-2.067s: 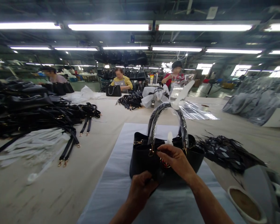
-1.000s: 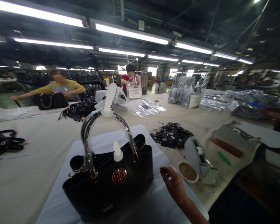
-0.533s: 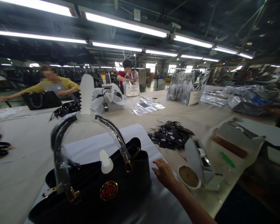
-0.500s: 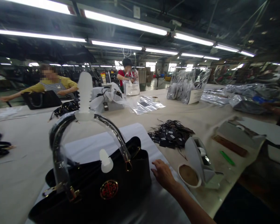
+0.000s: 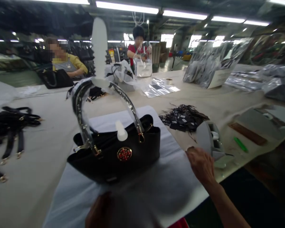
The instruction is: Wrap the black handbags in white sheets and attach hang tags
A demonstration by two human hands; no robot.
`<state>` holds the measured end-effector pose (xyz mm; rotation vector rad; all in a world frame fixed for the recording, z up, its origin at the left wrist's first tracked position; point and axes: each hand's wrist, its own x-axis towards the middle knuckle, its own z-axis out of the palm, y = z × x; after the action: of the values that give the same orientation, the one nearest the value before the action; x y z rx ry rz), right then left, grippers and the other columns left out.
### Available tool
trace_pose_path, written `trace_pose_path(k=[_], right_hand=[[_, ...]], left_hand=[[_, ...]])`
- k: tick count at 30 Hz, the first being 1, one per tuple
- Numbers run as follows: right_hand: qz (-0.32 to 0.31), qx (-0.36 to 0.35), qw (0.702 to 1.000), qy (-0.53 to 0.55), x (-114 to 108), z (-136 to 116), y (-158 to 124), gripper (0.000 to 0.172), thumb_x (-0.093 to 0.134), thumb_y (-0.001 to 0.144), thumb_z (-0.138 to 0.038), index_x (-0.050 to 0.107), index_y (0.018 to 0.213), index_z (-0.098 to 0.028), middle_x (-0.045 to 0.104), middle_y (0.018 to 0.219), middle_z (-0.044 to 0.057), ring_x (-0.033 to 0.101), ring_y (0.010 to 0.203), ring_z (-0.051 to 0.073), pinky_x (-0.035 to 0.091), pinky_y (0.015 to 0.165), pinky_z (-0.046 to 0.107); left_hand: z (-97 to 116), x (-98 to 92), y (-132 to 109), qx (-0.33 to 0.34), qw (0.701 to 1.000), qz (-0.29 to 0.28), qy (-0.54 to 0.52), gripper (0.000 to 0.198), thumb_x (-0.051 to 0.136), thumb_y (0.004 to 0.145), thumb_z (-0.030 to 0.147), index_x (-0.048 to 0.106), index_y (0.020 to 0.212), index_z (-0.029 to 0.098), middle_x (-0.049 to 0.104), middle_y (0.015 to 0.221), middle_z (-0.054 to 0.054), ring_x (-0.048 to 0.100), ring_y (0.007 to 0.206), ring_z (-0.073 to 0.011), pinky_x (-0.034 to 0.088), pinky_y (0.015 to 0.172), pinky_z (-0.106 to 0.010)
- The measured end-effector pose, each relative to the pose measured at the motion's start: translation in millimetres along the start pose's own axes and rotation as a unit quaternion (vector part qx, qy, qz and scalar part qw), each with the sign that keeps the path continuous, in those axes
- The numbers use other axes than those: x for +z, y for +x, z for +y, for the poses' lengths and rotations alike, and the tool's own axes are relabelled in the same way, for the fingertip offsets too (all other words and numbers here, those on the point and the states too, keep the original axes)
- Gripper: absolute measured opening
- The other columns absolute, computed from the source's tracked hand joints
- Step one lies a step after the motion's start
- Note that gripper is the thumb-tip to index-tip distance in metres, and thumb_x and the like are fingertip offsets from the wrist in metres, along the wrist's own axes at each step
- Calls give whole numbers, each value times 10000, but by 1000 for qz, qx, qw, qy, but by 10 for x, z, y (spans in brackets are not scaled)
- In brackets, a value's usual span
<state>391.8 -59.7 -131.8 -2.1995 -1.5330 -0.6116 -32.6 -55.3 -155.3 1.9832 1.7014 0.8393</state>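
A black handbag [image 5: 137, 155] stands upright on a white sheet [image 5: 171, 171], with a round red-and-gold emblem [image 5: 124, 154] on its front. Clear plastic wraps its raised handles [image 5: 127, 98], and a tall white notched plastic strip [image 5: 99, 47] sticks up from them. A small white tab [image 5: 122, 131] hangs at the bag's opening. Low in front of the bag is my left hand [image 5: 98, 210], dark and blurred, its fingers unclear. My right hand [image 5: 201, 164] has curled fingers over the spot of a round white-rimmed brown thing beside the grey tape dispenser [image 5: 210, 139]; it mostly covers that thing.
Black tags with cords [image 5: 185, 117] lie piled behind the dispenser. A green cutter [image 5: 240, 144] and a brown strip [image 5: 248, 133] are to the right. Black straps [image 5: 16, 122] lie at left. Clear plastic bags [image 5: 213, 66] stand farther back. Two people work across the table.
My right hand has moved right, from beside the handbag to over the round white-rimmed thing. My left hand now shows at the bottom. The view has tilted down, and the handbag appears farther off.
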Motion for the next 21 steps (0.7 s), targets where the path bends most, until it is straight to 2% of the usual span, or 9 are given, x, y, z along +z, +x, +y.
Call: trace_pose_path(k=[2,5,7,9,10,12,14,17,21], right_hand=[[35,-11,997,69,-116,-119,36,408,350,953,-422,664,886,-170,680,964,128,609,902,260,449,790,401],[65,-41,980,184,-257,-395,-76,353,446,927,-434,632,770,-178,672,769,90,614,737,207,466,686,327],[34,-49,968,243,-337,-611,-268,335,486,910,-437,585,699,-196,628,670,54,585,636,176,458,606,295],[-28,-83,951,296,-421,-820,-527,297,474,928,-363,557,690,-207,602,649,35,570,616,159,458,585,280],[-54,-121,939,318,-467,-912,-671,263,461,935,-314,567,721,-205,618,690,42,584,661,160,471,617,281],[-78,-231,909,338,-556,-1052,-966,166,455,924,-226,609,869,-197,666,890,76,609,869,187,483,777,323],[-76,-336,887,306,-624,-1132,-1230,217,495,891,-226,601,1079,-203,640,1126,92,546,1097,232,415,944,403],[-80,-413,879,225,-660,-1180,-1486,406,536,862,-312,533,1253,-205,580,1266,94,455,1220,269,290,1044,464],[-84,-413,890,174,-637,-1225,-1565,475,539,856,-357,506,1292,-172,539,1322,113,418,1251,288,213,1079,485]], left_hand=[[79,-84,-17,5,1000,4,-12,223,509,777,386,642,870,234,716,782,7,682,656,-178,572,594,-246],[214,-164,-33,33,997,68,0,202,517,829,364,620,894,203,688,732,5,653,593,-145,521,485,-197],[283,-213,-66,80,989,123,25,159,513,871,313,605,917,191,659,718,4,628,571,-122,497,474,-179],[307,-269,-141,173,974,135,62,134,501,893,246,604,955,188,665,788,-19,648,680,-131,530,601,-200],[300,-297,-200,230,962,116,87,151,498,895,220,606,996,189,677,863,-39,657,788,-149,539,702,-229],[255,-341,-360,333,931,54,143,240,502,886,199,596,1106,194,669,1048,-77,611,1024,-198,507,868,-297],[193,-355,-553,387,900,-15,199,348,507,872,212,555,1216,216,602,1221,-92,506,1196,-241,444,977,-365],[124,-310,-792,388,882,-73,256,468,514,862,259,467,1327,257,466,1382,-109,380,1309,-283,351,1054,-450],[115,-229,-844,347,891,-76,284,560,539,869,349,379,1394,241,373,1446,-139,320,1342,-300,292,1082,-464]])
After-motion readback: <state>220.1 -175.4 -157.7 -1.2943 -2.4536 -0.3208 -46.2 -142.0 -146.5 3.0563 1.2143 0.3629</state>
